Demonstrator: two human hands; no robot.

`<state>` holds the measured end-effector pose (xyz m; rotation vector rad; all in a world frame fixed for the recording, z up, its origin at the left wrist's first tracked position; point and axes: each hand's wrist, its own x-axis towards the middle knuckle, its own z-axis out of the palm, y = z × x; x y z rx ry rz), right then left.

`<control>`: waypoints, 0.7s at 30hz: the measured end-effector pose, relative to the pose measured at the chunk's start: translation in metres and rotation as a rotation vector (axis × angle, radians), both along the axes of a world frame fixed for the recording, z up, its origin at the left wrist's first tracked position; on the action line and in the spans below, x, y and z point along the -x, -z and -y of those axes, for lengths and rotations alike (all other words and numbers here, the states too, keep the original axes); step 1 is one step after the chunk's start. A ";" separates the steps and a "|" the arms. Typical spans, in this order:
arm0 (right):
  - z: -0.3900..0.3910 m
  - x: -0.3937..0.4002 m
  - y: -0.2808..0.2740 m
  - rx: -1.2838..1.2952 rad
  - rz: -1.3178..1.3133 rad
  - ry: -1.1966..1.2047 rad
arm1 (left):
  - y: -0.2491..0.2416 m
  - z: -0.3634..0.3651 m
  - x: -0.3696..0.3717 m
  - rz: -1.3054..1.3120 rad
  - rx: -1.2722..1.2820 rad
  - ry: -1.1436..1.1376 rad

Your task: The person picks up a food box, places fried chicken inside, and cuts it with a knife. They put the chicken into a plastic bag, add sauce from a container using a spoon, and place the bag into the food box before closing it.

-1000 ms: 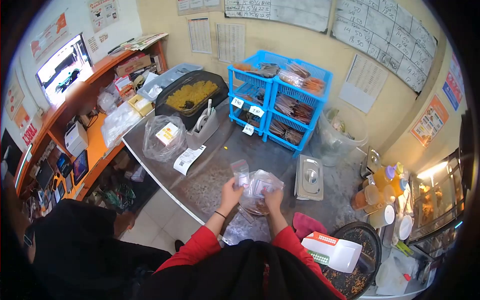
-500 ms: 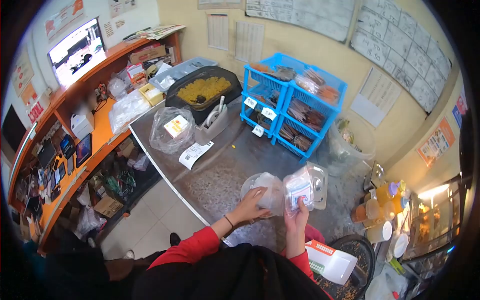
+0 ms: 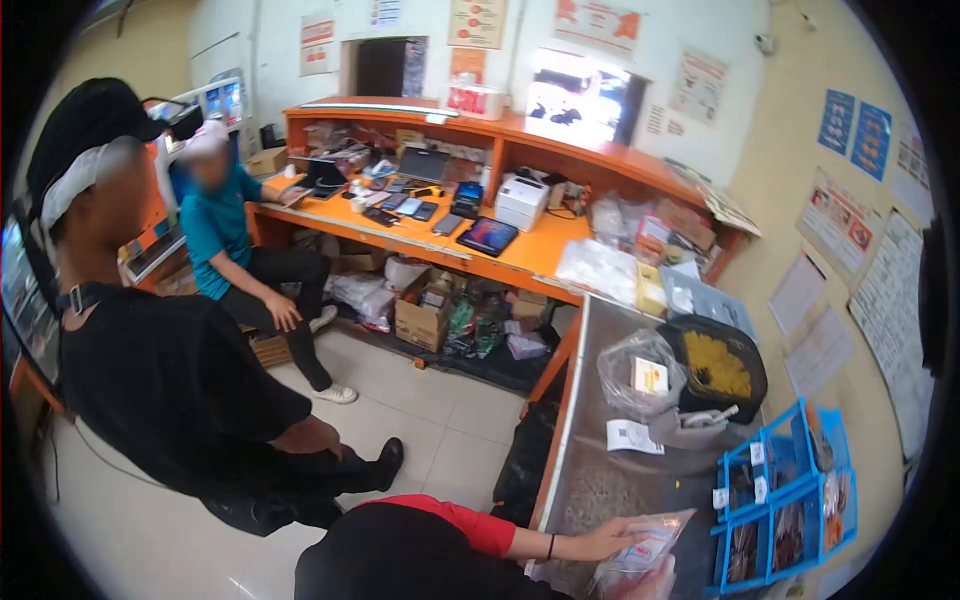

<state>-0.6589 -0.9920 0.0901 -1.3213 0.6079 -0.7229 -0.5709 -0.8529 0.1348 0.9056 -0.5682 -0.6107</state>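
My left hand (image 3: 607, 545), with a dark band at the wrist and a red sleeve behind it, reaches right across the steel counter (image 3: 590, 480). It lies on a clear plastic bag (image 3: 655, 545) holding a small packet, fingers at the bag's near edge. The bag rests on the counter at the bottom of the view, in front of the blue baskets (image 3: 790, 500). My right hand is out of the picture.
A person in black (image 3: 160, 380) stands close on the left; another in a teal top (image 3: 225, 235) sits by the orange desk (image 3: 450, 245) crowded with devices. On the counter sit a black tray of yellow food (image 3: 715, 365), a bagged box (image 3: 640, 378) and a receipt (image 3: 632, 437).
The view has swung far left, from the counter toward the room and the two people. My right hand with its small bag has left the picture; my left hand stays on the clear bag.
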 end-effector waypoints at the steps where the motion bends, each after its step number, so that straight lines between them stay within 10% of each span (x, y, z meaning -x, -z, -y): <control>1: 0.009 -0.001 -0.001 0.141 -0.028 0.015 | -0.004 -0.011 -0.002 0.221 -0.066 -0.154; 5: -0.054 0.010 -0.129 1.206 -0.099 -0.181 | -0.027 -0.054 -0.011 0.655 -0.456 -0.070; 9: -0.045 -0.008 -0.106 1.144 0.065 -0.700 | -0.033 -0.070 0.000 0.804 -0.492 -0.046; 21: -0.047 0.004 -0.104 0.811 0.109 -0.918 | -0.036 -0.089 0.003 0.869 -0.540 0.175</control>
